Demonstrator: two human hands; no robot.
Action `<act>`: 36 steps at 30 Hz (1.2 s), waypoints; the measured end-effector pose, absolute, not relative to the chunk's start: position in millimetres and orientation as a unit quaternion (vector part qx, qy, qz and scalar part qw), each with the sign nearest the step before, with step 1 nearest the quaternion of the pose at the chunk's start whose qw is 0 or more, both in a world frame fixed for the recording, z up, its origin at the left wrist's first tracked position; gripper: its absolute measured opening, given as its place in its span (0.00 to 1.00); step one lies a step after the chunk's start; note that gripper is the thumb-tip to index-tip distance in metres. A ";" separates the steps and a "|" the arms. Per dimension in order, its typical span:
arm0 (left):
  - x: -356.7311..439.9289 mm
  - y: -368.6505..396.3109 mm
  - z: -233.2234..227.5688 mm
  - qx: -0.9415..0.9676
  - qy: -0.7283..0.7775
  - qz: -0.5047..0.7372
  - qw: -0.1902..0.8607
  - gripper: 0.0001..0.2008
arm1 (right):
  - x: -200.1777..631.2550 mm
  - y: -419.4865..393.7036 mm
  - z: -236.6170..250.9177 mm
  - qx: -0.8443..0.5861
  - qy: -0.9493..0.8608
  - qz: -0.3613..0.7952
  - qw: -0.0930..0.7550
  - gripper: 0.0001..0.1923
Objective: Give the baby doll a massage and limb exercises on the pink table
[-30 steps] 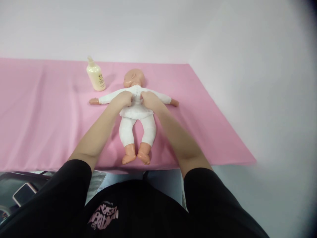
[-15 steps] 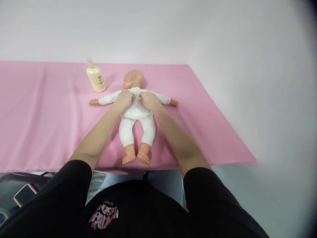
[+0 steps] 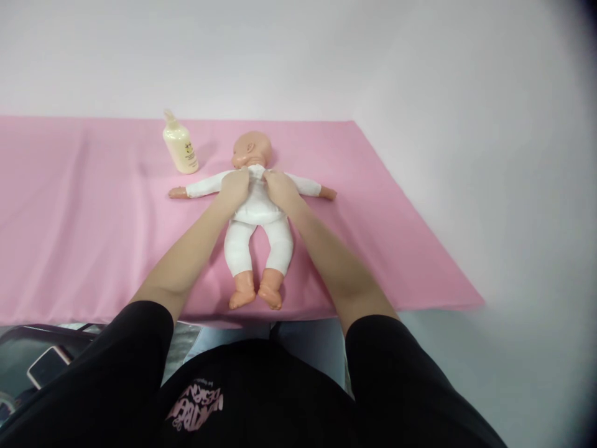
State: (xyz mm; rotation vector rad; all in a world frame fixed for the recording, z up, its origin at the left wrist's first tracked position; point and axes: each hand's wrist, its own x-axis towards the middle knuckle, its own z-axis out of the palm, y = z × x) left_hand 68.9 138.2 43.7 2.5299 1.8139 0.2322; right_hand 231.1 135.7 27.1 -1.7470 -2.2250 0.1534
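Observation:
A baby doll (image 3: 254,144) lies stretched out on the pink cloth (image 3: 387,261), its head at the far side and turned to the left. It wears a white long-sleeved shirt (image 3: 258,208) and white trousers (image 3: 239,246); its arms are spread wide and its feet point toward me. My left hand (image 3: 236,188) is closed on the left part of the shirt's chest. On the right part, my right hand (image 3: 282,189) is curled with thumb and fingers together at the fabric. Both sets of fingertips are partly hidden, a small gap apart.
A pale yellow pump bottle (image 3: 181,146) stands on the cloth to the left of the doll's head. White walls (image 3: 298,56) border the table behind and at right. Below left, a phone (image 3: 49,367) rests on a dark chair seat (image 3: 28,345).
Both hands have shifted very slightly at the doll's chest, and the shirt's lower hem sits a little differently. The doll and the bottle have stayed in place.

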 end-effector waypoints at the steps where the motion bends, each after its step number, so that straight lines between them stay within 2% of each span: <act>1: 68.9 138.7 43.6 0.809 0.583 0.074 0.010 0.20 | 230.9 134.8 27.5 -0.612 -0.771 0.059 0.163 0.23; 5: 69.1 140.6 45.1 0.803 0.590 0.077 0.021 0.20 | 230.5 133.3 27.2 -0.627 -0.753 0.077 0.185 0.24; 15: 66.4 150.2 37.3 0.791 0.598 0.121 0.042 0.22 | 230.9 141.3 19.4 -0.610 -0.774 0.042 0.163 0.23; 36: 63.4 153.5 31.3 0.795 0.587 0.151 0.030 0.17 | 232.8 151.6 5.5 -0.572 -0.784 0.037 0.236 0.22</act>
